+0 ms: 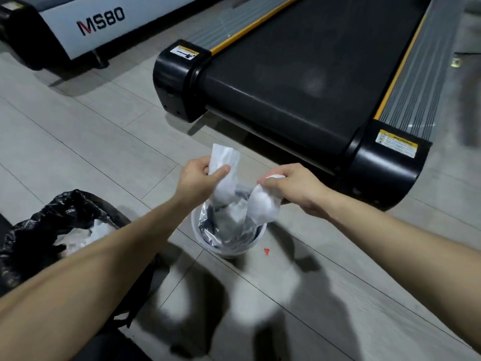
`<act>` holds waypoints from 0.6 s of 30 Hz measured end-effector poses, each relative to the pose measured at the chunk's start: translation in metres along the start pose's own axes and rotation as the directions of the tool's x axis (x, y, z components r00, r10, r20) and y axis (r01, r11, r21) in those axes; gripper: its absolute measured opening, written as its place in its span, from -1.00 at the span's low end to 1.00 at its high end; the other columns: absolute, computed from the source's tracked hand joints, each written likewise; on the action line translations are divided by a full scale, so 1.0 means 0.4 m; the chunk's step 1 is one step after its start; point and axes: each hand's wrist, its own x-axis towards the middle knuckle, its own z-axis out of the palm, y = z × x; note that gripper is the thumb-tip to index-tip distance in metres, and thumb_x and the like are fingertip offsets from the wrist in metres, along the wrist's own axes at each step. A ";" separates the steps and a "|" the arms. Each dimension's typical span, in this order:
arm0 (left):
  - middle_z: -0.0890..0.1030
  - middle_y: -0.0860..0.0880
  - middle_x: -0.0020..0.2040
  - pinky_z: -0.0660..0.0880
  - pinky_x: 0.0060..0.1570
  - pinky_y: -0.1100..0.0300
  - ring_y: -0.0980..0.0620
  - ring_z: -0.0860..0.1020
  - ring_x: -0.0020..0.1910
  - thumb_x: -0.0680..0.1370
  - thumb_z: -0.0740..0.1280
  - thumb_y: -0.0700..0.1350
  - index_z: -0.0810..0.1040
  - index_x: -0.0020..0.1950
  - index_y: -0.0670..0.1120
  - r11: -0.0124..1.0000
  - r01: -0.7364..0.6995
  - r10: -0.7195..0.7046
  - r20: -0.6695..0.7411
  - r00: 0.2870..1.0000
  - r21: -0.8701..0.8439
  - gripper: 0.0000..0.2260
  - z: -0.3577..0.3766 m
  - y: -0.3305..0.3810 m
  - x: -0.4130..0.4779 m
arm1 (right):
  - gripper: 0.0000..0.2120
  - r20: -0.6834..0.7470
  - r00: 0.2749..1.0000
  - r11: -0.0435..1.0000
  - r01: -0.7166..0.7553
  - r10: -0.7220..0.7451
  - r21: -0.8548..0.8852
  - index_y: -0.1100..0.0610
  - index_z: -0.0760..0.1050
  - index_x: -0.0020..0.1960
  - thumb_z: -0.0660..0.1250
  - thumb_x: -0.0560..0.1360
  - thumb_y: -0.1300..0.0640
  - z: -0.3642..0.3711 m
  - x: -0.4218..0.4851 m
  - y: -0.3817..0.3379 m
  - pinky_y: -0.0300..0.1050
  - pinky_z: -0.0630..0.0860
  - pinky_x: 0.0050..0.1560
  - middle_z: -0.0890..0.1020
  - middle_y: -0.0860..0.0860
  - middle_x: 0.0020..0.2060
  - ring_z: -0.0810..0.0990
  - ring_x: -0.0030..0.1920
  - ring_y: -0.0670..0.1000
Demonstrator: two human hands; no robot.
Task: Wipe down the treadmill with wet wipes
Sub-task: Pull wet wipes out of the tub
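Two hands meet over a tub, with open gray floor (78,131) spreading left of the grip and back toward the camera. Beyond the grip lies the rear edge of the treadmill (299,74). Its dark belt runs away up the frame between ribbed side rails trimmed in yellow. A black end cap sits at each rear corner. The near cap (390,165) is just right of and beyond the right hand, and the far cap (177,82) is well beyond the left hand. A second machine (99,22) marked MS80 stands far off, beyond and to the left.

The left hand (200,178) pinches a flat white wipe strip (225,160) between thumb and curled fingers. The strip's upper end stands above the thumb and the rest hangs down toward the tub. The right hand (294,188) grips a bunched white wipe wad (263,208), fingers curled over its top. Whether strip and wad are one sheet cannot be told.

Directly below the grip stands the white tub (231,252), lined with crumpled silver foil (229,234), and the wipes rise out of it. A small red scrap (266,251) lies on the floor just right of the tub. Down and left of the grip, a bin (39,222) lined with a black bag holds crumpled white sheets (86,234).
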 end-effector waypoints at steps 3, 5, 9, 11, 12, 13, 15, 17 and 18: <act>0.66 0.17 -0.33 0.46 -0.35 0.31 0.24 0.59 -0.37 0.67 0.38 0.03 0.66 -0.19 0.06 0.999 0.012 -0.017 0.130 0.991 0.035 -0.75 -0.018 0.122 -0.055 | -0.88 0.050 0.995 0.995 -0.085 0.082 0.061 0.04 0.77 -0.03 0.46 0.59 0.06 -0.033 -0.101 -0.036 -0.11 0.57 -0.29 0.72 -0.10 -0.29 0.65 -0.28 -0.02; 0.66 0.18 -0.32 0.47 -0.34 0.29 0.24 0.58 -0.36 0.70 0.34 0.06 0.66 -0.19 0.08 0.998 0.042 -0.049 0.221 0.974 0.037 -0.72 -0.042 0.237 -0.094 | -0.85 0.083 0.984 0.979 -0.165 0.156 0.122 0.03 0.73 0.03 0.47 0.60 -0.04 -0.071 -0.190 -0.094 -0.17 0.44 -0.32 0.64 -0.14 -0.36 0.52 -0.34 -0.09; 0.68 0.09 -0.28 0.51 -0.31 0.29 0.19 0.63 -0.32 0.72 0.33 -0.01 0.66 -0.06 -0.06 0.987 0.096 -0.039 0.381 0.924 -0.132 -0.77 -0.111 0.533 -0.193 | -0.69 0.199 0.942 0.873 -0.327 0.270 0.362 0.19 0.70 0.16 0.51 0.46 0.09 -0.203 -0.401 -0.282 -0.13 0.54 -0.08 0.70 0.01 -0.12 0.66 -0.16 -0.05; 0.65 0.15 -0.33 0.45 -0.34 0.39 0.23 0.60 -0.36 0.73 0.32 -0.05 0.64 -0.11 -0.06 0.983 0.100 -0.026 0.424 0.905 -0.154 -0.76 -0.154 0.689 -0.248 | -0.58 0.191 0.940 0.856 -0.338 0.284 0.391 0.22 0.68 0.14 0.44 0.29 0.22 -0.275 -0.510 -0.375 0.06 0.57 0.03 0.73 0.15 -0.01 0.72 0.00 0.13; 0.63 0.18 -0.36 0.42 -0.36 0.42 0.24 0.58 -0.38 0.73 0.31 -0.06 0.62 -0.14 -0.03 0.986 0.098 -0.030 0.441 0.897 -0.133 -0.74 -0.178 0.765 -0.276 | -0.58 0.134 0.948 0.876 -0.317 0.287 0.363 0.18 0.69 0.11 0.43 0.25 0.25 -0.314 -0.565 -0.422 0.13 0.60 0.01 0.74 0.18 0.01 0.73 0.04 0.20; 0.60 0.21 -0.39 0.38 -0.37 0.43 0.24 0.56 -0.40 0.74 0.29 -0.07 0.59 -0.18 0.02 0.990 0.098 -0.043 0.445 0.895 -0.100 -0.71 -0.205 0.835 -0.303 | -0.62 0.062 0.957 0.899 -0.288 0.284 0.331 0.12 0.69 0.08 0.47 0.27 0.28 -0.351 -0.622 -0.471 0.17 0.65 -0.01 0.75 0.18 0.01 0.74 0.04 0.22; 0.58 0.22 -0.41 0.35 -0.38 0.42 0.23 0.53 -0.41 0.74 0.27 -0.02 0.57 -0.20 0.07 0.996 0.088 -0.073 0.449 0.890 -0.013 -0.69 -0.268 0.965 -0.357 | -0.67 -0.052 0.957 0.915 -0.254 0.284 0.312 0.07 0.66 0.07 0.58 0.34 0.25 -0.426 -0.740 -0.567 0.24 0.71 -0.02 0.76 0.14 -0.04 0.76 0.01 0.21; 0.65 0.16 -0.31 0.44 -0.28 0.31 0.18 0.60 -0.32 0.74 0.27 0.03 0.63 -0.13 0.04 0.995 0.094 -0.087 0.476 0.875 0.009 -0.72 -0.335 1.087 -0.413 | -0.71 -0.128 0.957 0.932 -0.215 0.260 0.292 0.08 0.66 0.05 0.66 0.39 0.14 -0.493 -0.859 -0.660 0.09 0.69 -0.12 0.75 0.04 -0.13 0.76 -0.08 0.12; 0.70 0.10 -0.24 0.51 -0.22 0.22 0.13 0.64 -0.25 0.74 0.26 0.03 0.66 -0.07 0.01 0.994 0.111 -0.095 0.501 0.860 -0.001 -0.73 -0.366 1.147 -0.444 | -0.74 -0.162 0.956 0.939 -0.193 0.245 0.284 0.11 0.67 0.03 0.66 0.42 0.10 -0.519 -0.918 -0.703 -0.01 0.63 -0.20 0.74 0.00 -0.17 0.74 -0.16 0.06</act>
